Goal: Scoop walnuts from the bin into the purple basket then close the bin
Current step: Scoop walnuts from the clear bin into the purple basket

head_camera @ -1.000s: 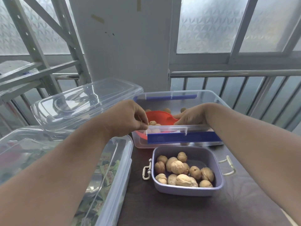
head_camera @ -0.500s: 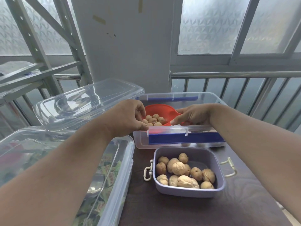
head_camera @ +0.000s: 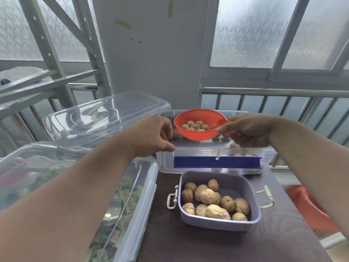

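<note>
Right hand [head_camera: 247, 130] pinches the red plastic scoop's [head_camera: 198, 129] handle, level above the clear plastic bin [head_camera: 207, 167]; left hand [head_camera: 153, 136] curls loosely closed at its rim, fingertips hidden.

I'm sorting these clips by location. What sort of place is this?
Probably an enclosed balcony or utility corner of a home: frosted sliding windows above a metal railing, a metal rack and a small table with storage bins.

No readable text anywhere (packet print in left bin blurred).

basket [head_camera: 219, 222] before bin [head_camera: 209, 166] | scoop [head_camera: 200, 124] above bin – walnuts [head_camera: 195, 126] inside
</note>
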Demonstrator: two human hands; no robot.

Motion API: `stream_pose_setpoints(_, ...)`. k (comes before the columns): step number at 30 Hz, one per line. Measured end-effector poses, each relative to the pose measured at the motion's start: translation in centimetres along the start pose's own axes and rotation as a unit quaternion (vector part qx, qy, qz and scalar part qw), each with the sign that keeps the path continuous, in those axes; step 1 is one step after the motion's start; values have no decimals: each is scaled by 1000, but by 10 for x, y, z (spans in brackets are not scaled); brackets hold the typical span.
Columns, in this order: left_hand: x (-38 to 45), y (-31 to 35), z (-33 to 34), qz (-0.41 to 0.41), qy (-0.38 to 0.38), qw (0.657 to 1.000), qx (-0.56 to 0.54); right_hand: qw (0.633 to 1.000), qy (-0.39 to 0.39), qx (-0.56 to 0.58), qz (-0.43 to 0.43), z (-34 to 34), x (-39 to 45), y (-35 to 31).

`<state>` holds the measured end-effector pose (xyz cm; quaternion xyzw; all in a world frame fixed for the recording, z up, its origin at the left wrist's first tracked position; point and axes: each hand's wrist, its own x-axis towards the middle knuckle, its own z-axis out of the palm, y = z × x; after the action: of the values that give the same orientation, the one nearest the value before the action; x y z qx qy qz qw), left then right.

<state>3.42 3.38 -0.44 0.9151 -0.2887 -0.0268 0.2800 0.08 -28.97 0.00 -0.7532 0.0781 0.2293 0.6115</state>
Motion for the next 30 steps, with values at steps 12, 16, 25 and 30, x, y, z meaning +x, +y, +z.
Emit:
stream_pose_setpoints(12,0,-2,-1,12,-5,1000,1,991,119,55,-6,2,-45,5)
stream_pose_setpoints(16,1,-1,-1,13,-9,1000,7,989,136,-5,-48,7,-69,7)
stream_pose_setpoints(25,-3,8,2,-5,-59,997,54,981,147,-36,-120,32,-107,38)
stream_pose_setpoints(30,-3,8,6,-12,-45,997,60,973,167,-29,-158,50,-125,46)
